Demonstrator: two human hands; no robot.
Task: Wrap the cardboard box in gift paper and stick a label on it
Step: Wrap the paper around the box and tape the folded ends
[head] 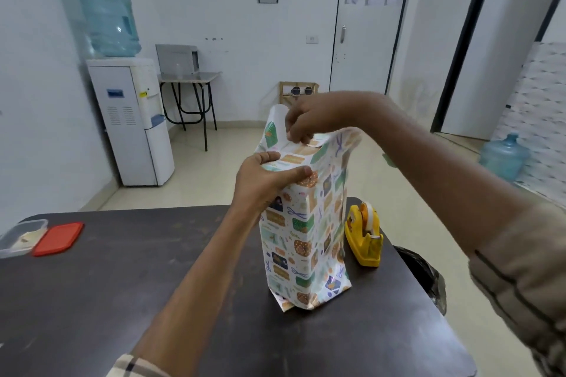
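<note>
The cardboard box (306,242), already sleeved in gift paper (329,193), is stood on end on the dark worktop (153,285), just left of the yellow tape dispenser (364,236). The cardboard itself is hidden by the paper. Above and left of the dispenser, the left grip (266,184) is closed round the box's upper edge, thumb laid across the near face. Higher and farther, the right grip (309,122) is pinched on the loose top flap. The paper is judged thin, glossy, slippery and easily creased or torn; the box is judged light, stiff and apt to tip on its narrow end. Hold is best taken at the firm corners, with flaps pinched close to the fold. The open top end is concealed by both hands, no label can be made out, and whether the bottom end is taped cannot be told
</note>
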